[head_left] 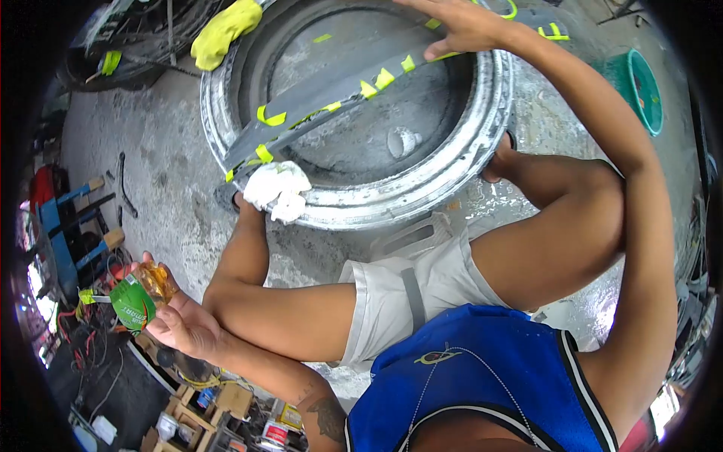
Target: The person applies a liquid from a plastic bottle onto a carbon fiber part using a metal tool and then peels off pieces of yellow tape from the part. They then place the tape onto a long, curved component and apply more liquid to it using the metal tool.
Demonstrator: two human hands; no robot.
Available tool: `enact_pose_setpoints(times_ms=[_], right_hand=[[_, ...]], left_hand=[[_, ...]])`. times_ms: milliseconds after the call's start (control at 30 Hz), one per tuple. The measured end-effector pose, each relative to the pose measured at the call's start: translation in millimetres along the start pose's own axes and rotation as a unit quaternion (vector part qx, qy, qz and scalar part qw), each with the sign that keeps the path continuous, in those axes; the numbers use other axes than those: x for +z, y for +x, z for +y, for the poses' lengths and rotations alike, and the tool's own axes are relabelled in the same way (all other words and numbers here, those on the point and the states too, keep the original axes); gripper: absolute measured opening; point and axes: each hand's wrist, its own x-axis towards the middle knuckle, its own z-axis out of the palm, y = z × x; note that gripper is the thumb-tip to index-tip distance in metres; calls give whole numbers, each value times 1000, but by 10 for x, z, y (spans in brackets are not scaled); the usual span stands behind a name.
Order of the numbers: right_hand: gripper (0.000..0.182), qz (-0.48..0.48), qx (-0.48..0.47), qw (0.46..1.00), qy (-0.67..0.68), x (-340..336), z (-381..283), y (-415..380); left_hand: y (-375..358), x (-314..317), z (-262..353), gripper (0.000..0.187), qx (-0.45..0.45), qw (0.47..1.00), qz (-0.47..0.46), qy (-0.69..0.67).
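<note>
My left hand holds a small clear bottle with amber contents and a green label, tipped sideways at the left. My right hand has its fingers stretched out, resting on or just above the dark long panel. Strips of yellow-green tape line the panel's edges. The panel lies across a large tyre with a silvery, worn rim. A white cloth is draped on the tyre's near left edge, and a yellow cloth on its upper left.
A green basket stands at the right. Blue metal equipment is at the far left. Wooden boxes and small containers sit at the lower left, near tangled cables. Inside the tyre lies a whitish cup-like object. My legs flank the tyre's near side.
</note>
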Motion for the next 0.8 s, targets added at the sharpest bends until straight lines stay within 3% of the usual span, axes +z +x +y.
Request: enact_pose_setpoints(times_ms=[33, 200, 367, 400, 800], right_hand=[[111, -22, 0, 1000, -12, 33, -4, 0], [118, -56, 2, 997, -47, 168, -91, 55], [112, -147, 39, 985, -84, 267, -199, 184], [112, -145, 31, 986, -80, 255, -229, 214], [96, -110, 18, 992, -56, 280, -237, 161]], left_hand=[[-33, 23, 9, 58, 0, 1000, 9, -4], [-120, -2, -2, 56, 4, 1000, 10, -19], [-12, -16, -14, 63, 3, 1000, 6, -1], [21, -29, -15, 69, 1, 1000, 17, 19], [32, -38, -23, 71, 0, 999, 27, 19]])
